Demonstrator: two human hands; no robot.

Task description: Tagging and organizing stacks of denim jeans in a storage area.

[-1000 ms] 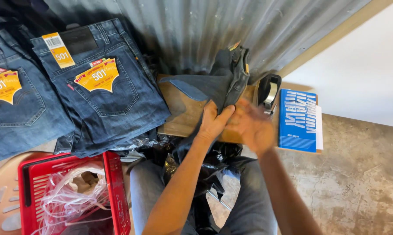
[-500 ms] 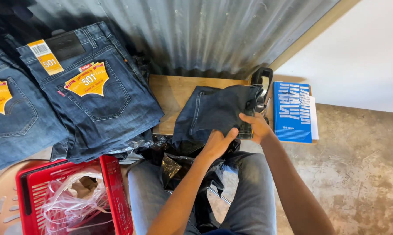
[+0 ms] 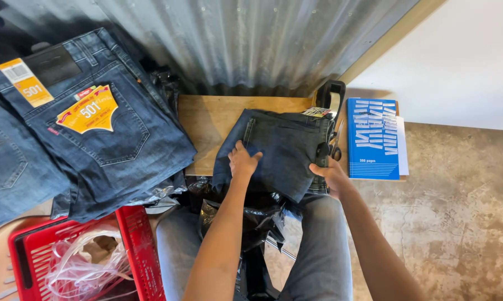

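Note:
A folded pair of dark grey-blue jeans lies on a small wooden board in front of me. My left hand presses flat on the left part of the folded jeans, fingers spread. At the jeans' lower right edge my right hand grips the fabric. A paper tag sticks out at the top right corner of the jeans. Black plastic wrapping is bunched on my lap below the board.
A stack of dark blue jeans with yellow pocket labels lies at left. A red plastic basket holding clear plastic bags sits bottom left. To the right lies a blue notebook, with scissors and a black tape dispenser beside it. A corrugated metal wall is behind.
The jeans were held up bunched over the board; they have been laid down and folded flat. My left hand moved onto the left side, my right hand to the lower right edge.

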